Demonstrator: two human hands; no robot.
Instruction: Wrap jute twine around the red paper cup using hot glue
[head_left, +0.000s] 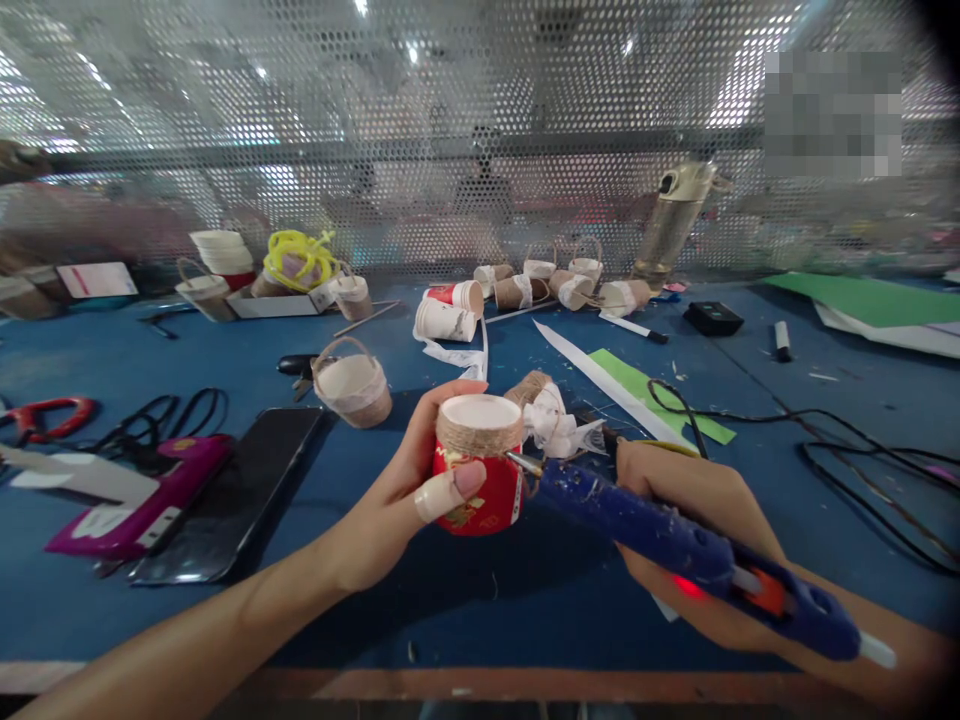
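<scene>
A red paper cup point(491, 505) is gripped in my left hand point(409, 505), whose thumb has a bandage wrapped round it. Brown twine point(480, 430) circles the upper part of the cup below its white top. My right hand point(690, 520) is closed round a blue hot glue gun point(637, 520). The gun's metal nozzle meets the cup's side at the lower edge of the twine, and a white glue stick pokes out of its back end. Just behind the cup lie a ball of twine point(531, 388) and a bundle of white lace point(559, 420).
Several twine-wrapped cups, one a small basket point(352, 388), stand or lie farther back. At left are a black phone point(240, 500), a purple packet point(150, 500) and red-handled scissors point(52, 418). Black cable point(840, 450) loops at right. A perforated metal screen point(420, 130) rises behind the blue table point(360, 620).
</scene>
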